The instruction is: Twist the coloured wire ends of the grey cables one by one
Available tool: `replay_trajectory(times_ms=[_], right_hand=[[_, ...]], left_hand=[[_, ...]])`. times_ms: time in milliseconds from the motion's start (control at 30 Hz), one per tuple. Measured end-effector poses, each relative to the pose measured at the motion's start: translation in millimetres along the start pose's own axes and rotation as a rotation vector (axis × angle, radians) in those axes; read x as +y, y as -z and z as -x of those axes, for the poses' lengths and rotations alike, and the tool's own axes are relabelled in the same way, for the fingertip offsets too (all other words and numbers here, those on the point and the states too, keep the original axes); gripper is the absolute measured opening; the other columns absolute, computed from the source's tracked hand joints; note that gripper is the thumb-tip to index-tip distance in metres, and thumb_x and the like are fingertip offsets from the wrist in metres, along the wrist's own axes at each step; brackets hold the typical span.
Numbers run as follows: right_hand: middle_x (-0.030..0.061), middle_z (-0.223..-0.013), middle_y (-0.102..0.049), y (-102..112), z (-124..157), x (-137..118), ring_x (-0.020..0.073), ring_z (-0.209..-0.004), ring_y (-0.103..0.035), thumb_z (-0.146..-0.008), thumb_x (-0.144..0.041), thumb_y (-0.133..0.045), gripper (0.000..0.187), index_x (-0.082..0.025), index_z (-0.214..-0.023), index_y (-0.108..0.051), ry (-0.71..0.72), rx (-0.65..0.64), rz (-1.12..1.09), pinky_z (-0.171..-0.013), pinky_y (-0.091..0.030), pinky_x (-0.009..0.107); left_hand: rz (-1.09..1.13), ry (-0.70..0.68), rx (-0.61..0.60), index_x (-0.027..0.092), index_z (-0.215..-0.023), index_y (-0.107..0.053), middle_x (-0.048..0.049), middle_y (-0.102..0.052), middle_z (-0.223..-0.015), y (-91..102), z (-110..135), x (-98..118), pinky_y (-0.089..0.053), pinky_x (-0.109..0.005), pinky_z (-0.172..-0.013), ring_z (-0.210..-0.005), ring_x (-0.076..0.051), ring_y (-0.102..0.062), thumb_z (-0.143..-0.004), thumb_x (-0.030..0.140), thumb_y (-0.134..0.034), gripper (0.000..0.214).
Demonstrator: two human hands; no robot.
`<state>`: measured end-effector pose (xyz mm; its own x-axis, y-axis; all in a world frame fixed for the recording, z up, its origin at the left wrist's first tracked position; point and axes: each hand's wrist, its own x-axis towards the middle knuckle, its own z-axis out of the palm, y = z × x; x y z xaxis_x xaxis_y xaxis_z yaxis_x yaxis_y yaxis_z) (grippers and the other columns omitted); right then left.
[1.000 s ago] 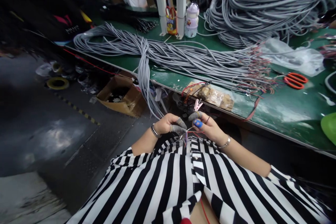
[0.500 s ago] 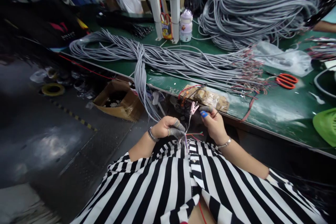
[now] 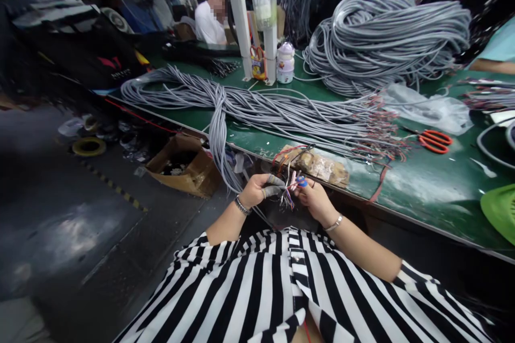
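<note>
I couldn't count the thin coloured wires (image 3: 287,194); they were too fine and blurred, and my fingertips hid where they began. My left hand (image 3: 257,192) was pinched shut on them, with grey cots on the thumb and forefinger. My right hand (image 3: 314,199) nipped the same wires from the other side, a blue cot on one fingertip. Both hands were just below the edge of the green bench (image 3: 422,185).

The frame's right edge cut off a green object (image 3: 501,211). On the bench lay one pair of orange-handled scissors (image 3: 434,140), one big coil of grey cable (image 3: 386,32) and one long bundle of grey cables (image 3: 261,107). Two white posts (image 3: 240,16) stood behind the bundle.

The cardboard box (image 3: 183,163) on the floor held dark bits I couldn't make out. A clear cup (image 3: 262,6) held two yellow sticks.
</note>
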<state>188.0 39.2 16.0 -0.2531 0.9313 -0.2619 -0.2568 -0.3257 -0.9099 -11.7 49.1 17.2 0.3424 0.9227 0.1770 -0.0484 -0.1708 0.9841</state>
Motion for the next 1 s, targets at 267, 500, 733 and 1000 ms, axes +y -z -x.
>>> replay_trajectory(times_ms=[267, 500, 733, 1000], right_hand=[[-0.0053, -0.054, -0.044, -1, -9, 8, 0.0052, -0.043, -0.023, -0.063, -0.072, -0.069, 0.056, -0.019, -0.067, -0.049, -0.033, 0.007, -0.1, -0.039, -0.011, 0.02], [-0.0062, -0.051, -0.039, -7, -16, 5, 0.0051, -0.045, -0.023, -0.055, -0.07, -0.077, 0.06, -0.019, -0.061, -0.047, -0.094, 0.001, -0.279, -0.039, -0.012, 0.02], [-0.0093, -0.047, -0.032, -11, -16, 7, 0.0038, -0.043, -0.018, -0.052, -0.067, -0.081, 0.06, -0.018, -0.06, -0.048, -0.06, 0.052, -0.322, -0.037, -0.012, 0.019], [-0.006, -0.054, -0.046, -8, -13, 12, 0.0028, -0.04, -0.032, -0.057, -0.07, -0.076, 0.059, -0.018, -0.067, -0.048, -0.139, 0.057, -0.356, -0.035, -0.013, 0.017]], left_hand=[[0.028, 0.064, -0.032, 0.009, -0.083, -0.075, -0.0067, -0.072, -0.072, 2.0, -8, -14, -0.053, -0.024, -0.063, -0.063, -0.013, -0.064, -0.064, 0.039, -0.084, 0.036], [0.004, 0.056, -0.108, 0.009, -0.086, -0.074, -0.0073, -0.072, -0.075, 1.0, -10, -23, -0.052, -0.023, -0.063, -0.065, -0.013, -0.064, -0.066, 0.039, -0.082, 0.037], [-0.014, 0.055, -0.135, 0.009, -0.082, -0.074, -0.0071, -0.072, -0.074, -4.8, -12, -22, -0.052, -0.025, -0.067, -0.066, -0.014, -0.064, -0.064, 0.04, -0.083, 0.037], [-0.013, 0.063, -0.161, 0.008, -0.082, -0.074, -0.0067, -0.07, -0.07, -3.2, -6, -20, -0.05, -0.022, -0.06, -0.061, -0.012, -0.061, -0.067, 0.041, -0.081, 0.037]])
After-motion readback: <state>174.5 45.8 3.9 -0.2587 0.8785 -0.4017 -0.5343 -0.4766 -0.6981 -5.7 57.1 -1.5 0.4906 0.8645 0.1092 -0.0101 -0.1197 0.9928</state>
